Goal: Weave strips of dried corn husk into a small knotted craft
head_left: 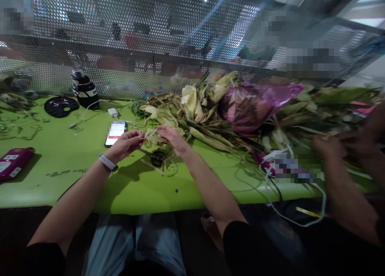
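My left hand [128,143], with a pale watch on its wrist, and my right hand [173,138] are both closed on a pale dried corn husk strip [152,136] held between them above the green table [90,176]. Black-handled scissors [156,158] lie on the table just under my hands, among loose curled husk strips [167,168]. Behind my hands is a heap of dried corn husks [192,115].
A phone [115,133] with a white charger cable lies left of my hands. A purple plastic bag [252,105] sits on the husk heap. A pink case [13,162] lies far left, a black bottle [84,89] at the back. Another person's hands [333,146] work at right.
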Tool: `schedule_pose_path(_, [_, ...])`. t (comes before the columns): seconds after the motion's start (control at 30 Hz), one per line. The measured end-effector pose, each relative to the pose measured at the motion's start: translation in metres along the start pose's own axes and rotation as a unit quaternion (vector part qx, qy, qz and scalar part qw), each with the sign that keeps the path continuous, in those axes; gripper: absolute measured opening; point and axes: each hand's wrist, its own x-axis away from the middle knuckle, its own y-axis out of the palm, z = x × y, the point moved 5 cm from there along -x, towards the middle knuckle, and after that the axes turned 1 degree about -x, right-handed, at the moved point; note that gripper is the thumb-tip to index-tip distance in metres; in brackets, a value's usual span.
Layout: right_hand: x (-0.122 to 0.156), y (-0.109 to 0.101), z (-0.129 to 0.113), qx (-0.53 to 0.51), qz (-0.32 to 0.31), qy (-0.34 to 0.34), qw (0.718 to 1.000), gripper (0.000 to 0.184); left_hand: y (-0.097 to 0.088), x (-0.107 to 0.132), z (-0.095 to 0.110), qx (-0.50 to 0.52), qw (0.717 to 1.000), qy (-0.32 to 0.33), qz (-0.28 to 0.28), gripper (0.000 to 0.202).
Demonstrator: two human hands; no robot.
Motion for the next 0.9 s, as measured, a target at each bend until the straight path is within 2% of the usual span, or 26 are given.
schedule_pose_path(0.1, [0.002,-0.002,-0.01,0.011,-0.014,-0.039,0.999,0.05,-0.003,-0.001,-0.001,0.0,1.0,-0.011,-0.004,0.024])
schedule_pose_path(0.2, [0.004,-0.003,-0.016,0.001,-0.019,-0.064,0.998,0.044,-0.004,0.0,-0.001,-0.017,1.0,-0.019,-0.009,0.022])
schedule_pose_path(0.33, [0.006,-0.007,-0.017,-0.019,-0.013,-0.043,0.999,0.037,-0.003,-0.001,0.0,-0.048,0.999,-0.013,0.002,0.024])
schedule_pose_path(0.47, [0.013,-0.002,-0.016,-0.028,-0.122,0.02,0.992,0.037,-0.006,-0.003,0.001,-0.056,0.997,-0.003,0.045,0.029])
schedule_pose_path(0.53, [0.017,-0.002,-0.019,-0.045,-0.153,0.022,0.987,0.038,-0.009,-0.004,0.001,-0.052,0.996,-0.002,0.071,0.031])
schedule_pose_path(0.6, [0.019,-0.005,-0.024,-0.074,-0.146,0.0,0.986,0.034,-0.011,-0.004,0.001,-0.058,0.995,0.0,0.082,0.031])
schedule_pose_path(0.67, [0.021,-0.006,-0.029,-0.114,-0.146,-0.025,0.982,0.03,-0.011,-0.005,0.001,-0.073,0.995,0.006,0.071,0.03])
schedule_pose_path(0.73, [0.024,-0.003,-0.033,-0.14,-0.172,-0.044,0.974,0.03,-0.01,-0.005,0.0,-0.084,0.995,0.017,0.053,0.028])
schedule_pose_path(0.8, [0.027,0.002,-0.034,-0.141,-0.188,-0.067,0.97,0.034,-0.008,-0.004,0.0,-0.085,0.995,0.031,0.04,0.03])
schedule_pose_path(0.9, [0.025,0.007,-0.03,-0.107,-0.157,-0.102,0.976,0.035,-0.007,-0.004,0.0,-0.074,0.995,0.049,0.042,0.034])
